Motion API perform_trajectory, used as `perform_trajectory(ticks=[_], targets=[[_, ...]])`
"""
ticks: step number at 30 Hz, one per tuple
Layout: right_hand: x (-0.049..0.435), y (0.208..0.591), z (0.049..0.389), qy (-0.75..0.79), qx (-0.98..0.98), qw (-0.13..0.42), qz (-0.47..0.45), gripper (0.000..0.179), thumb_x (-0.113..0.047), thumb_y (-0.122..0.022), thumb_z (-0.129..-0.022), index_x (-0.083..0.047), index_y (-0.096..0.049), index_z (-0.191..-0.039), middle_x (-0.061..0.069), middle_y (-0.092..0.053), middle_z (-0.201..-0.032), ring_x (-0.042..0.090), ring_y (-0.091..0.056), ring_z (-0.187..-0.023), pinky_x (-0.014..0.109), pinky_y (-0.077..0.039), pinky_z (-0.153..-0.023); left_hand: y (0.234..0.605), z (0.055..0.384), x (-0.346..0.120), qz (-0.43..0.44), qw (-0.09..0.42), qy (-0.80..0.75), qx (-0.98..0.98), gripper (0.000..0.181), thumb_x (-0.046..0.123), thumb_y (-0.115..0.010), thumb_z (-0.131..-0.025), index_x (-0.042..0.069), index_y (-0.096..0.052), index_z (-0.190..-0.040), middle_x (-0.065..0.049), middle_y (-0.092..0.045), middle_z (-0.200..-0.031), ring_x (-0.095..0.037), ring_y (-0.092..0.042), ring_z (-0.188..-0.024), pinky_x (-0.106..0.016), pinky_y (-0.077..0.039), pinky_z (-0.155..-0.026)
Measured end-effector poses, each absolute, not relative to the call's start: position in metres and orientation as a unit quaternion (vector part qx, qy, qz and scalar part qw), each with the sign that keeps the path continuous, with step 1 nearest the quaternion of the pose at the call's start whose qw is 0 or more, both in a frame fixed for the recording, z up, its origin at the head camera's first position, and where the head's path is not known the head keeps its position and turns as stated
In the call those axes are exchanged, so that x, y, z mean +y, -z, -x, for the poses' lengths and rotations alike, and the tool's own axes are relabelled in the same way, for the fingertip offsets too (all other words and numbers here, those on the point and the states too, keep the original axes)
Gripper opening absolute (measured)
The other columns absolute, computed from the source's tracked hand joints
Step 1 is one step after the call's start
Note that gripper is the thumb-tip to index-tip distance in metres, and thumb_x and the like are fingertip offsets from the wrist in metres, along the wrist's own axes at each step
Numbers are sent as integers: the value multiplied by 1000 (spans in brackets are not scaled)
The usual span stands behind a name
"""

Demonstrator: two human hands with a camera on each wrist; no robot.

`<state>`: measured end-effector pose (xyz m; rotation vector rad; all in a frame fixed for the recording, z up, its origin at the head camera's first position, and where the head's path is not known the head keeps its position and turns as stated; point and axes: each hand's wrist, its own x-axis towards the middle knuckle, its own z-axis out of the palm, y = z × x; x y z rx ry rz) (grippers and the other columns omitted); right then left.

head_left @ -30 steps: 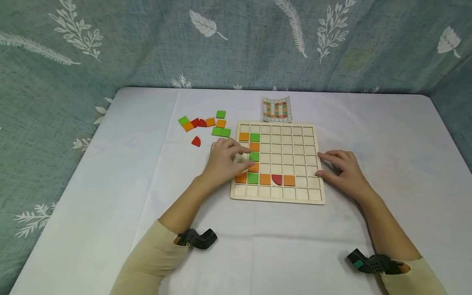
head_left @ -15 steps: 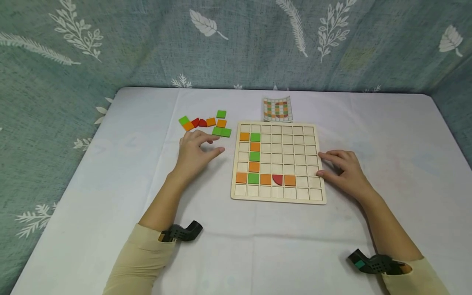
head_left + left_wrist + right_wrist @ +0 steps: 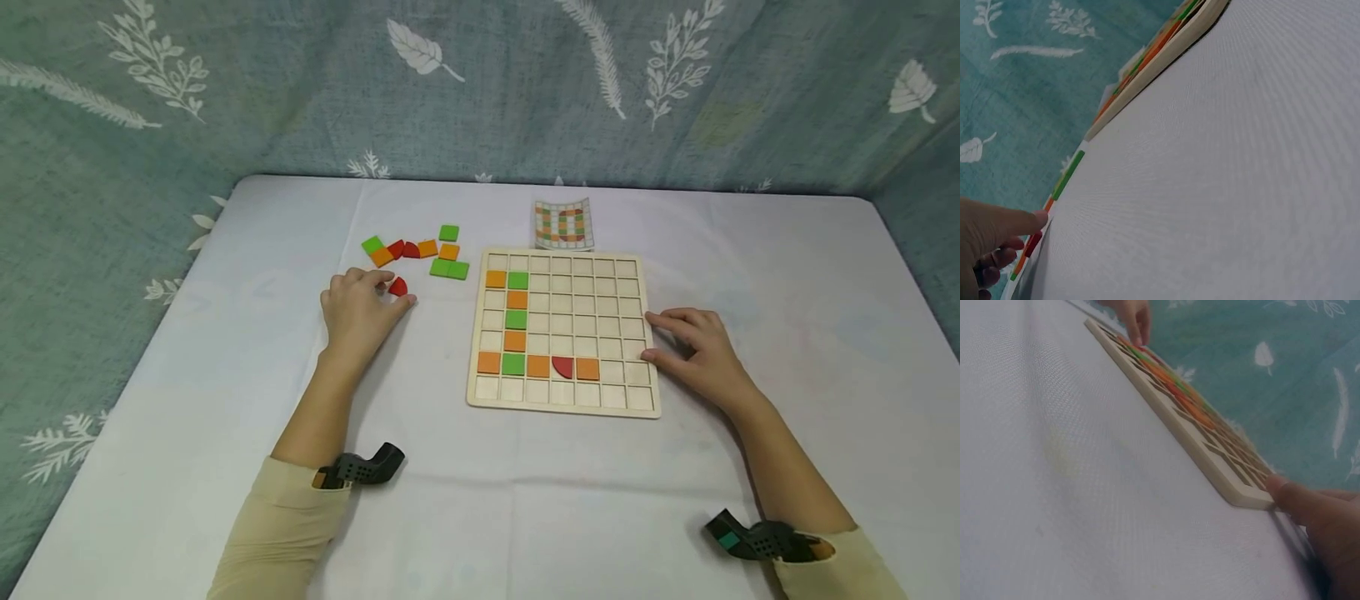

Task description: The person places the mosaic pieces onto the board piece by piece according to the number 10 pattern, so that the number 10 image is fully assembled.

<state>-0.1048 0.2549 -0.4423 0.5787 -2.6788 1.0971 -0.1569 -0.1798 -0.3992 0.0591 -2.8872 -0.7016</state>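
Note:
In the head view my left hand (image 3: 356,312) is at the table left of the board, its thumb and index fingertip on either side of a red quarter-circle tile (image 3: 398,287). The same red tile (image 3: 1033,242) shows just below the thumb in the left wrist view. My right hand (image 3: 697,346) touches the right edge of the wooden grid board (image 3: 562,408) with thumb and fingertips. Its thumb lies at the board's corner in the right wrist view. Orange and green squares fill part of two left columns, and a lower row also holds a red quarter-circle (image 3: 562,367).
Behind my left hand lie several loose tiles: green squares (image 3: 449,269), orange squares (image 3: 427,248) and red quarter-circles (image 3: 411,250). A slightly curled pattern card (image 3: 564,225) lies just beyond the board. White cloth covers the table (image 3: 450,517), with a leaf-print curtain (image 3: 495,100) behind.
My left hand has moved left from the board to the single red quarter-circle, which lies where it was. My right hand has stayed at the board's edge.

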Motion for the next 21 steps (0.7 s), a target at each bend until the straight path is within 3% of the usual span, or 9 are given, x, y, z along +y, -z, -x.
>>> perform_trajectory(ticks=[12, 21], targets=[[255, 441, 105, -378, -902, 88, -190, 50, -13, -79, -75, 1, -63, -120, 21, -54, -115, 34, -37, -110, 45, -28, -84, 409, 161, -181, 33, 26, 293, -955, 30, 23, -65, -88, 8, -69, -113, -12, -64, -104, -30, -50, -96, -46, -30, -86], [255, 442, 105, -378, -901, 91, -192, 50, -12, -79, -74, 1, -63, -119, 22, -55, -114, 36, -37, -110, 47, -27, -85, 418, 161, -182, 56, -19, 358, -932, 35, 24, -73, -83, 8, -68, -115, -8, -64, -109, -23, -51, -97, -38, -44, -85]])
